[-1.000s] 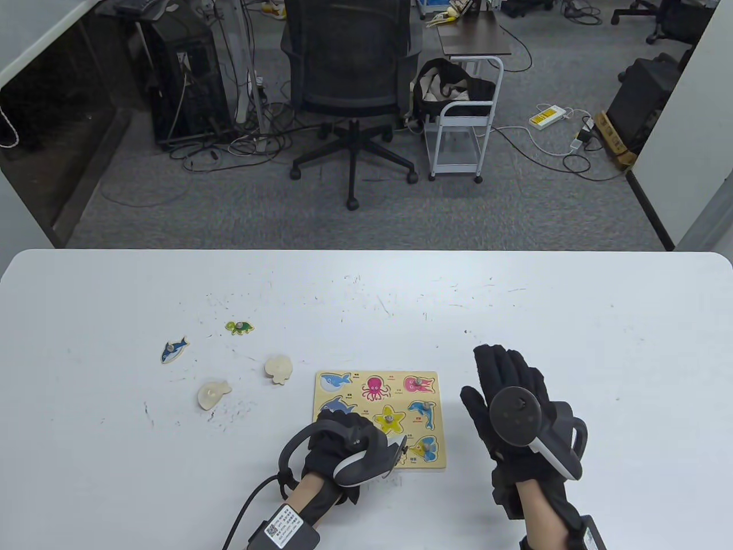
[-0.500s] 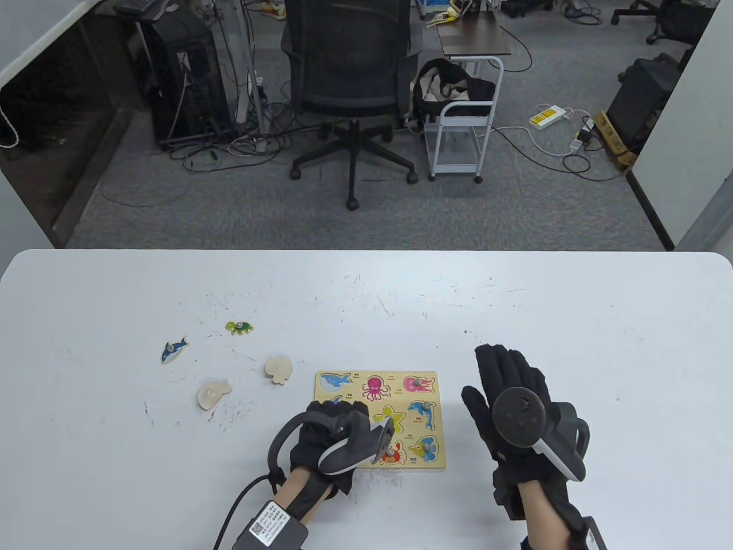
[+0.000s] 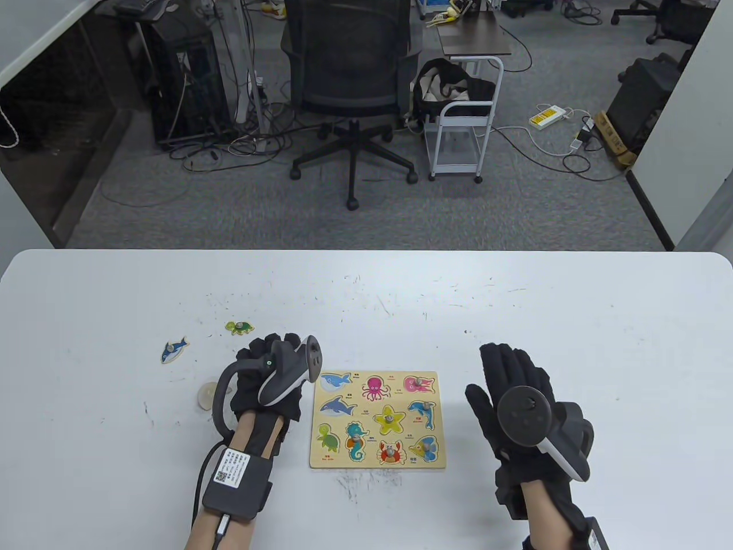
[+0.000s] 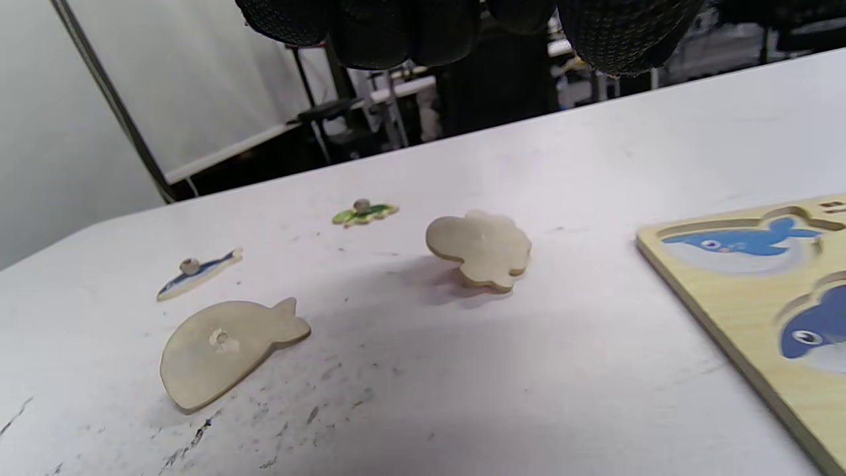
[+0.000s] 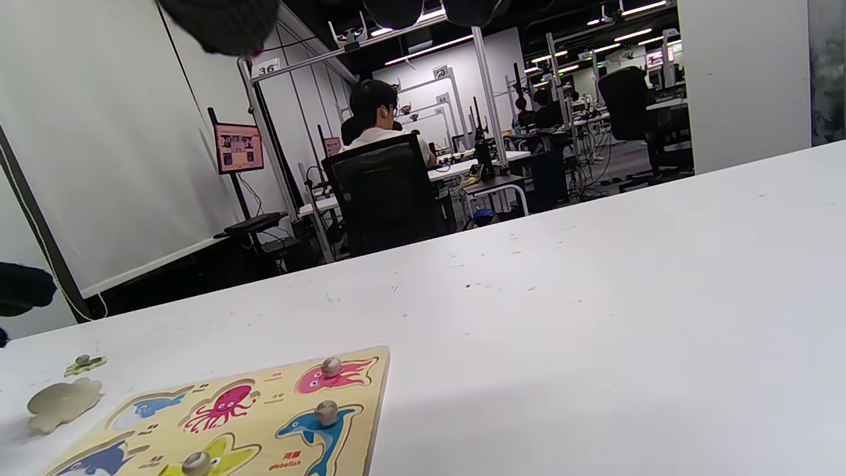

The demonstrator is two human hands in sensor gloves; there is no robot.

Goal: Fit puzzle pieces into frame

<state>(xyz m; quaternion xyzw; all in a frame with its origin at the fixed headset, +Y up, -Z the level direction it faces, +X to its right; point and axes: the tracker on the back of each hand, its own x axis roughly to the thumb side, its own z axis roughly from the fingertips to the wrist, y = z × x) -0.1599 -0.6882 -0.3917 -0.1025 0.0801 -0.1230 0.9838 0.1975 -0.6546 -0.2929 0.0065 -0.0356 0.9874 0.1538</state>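
Left hand [image 3: 268,381] hovers empty-fingered over the face-down octopus-shaped piece [image 4: 480,248], left of the puzzle frame [image 3: 378,421]; right hand [image 3: 518,401] rests flat and spread. That piece should be flipped first, I'd say, then carried by its knob.

Bright, even overhead light; soft shadows.
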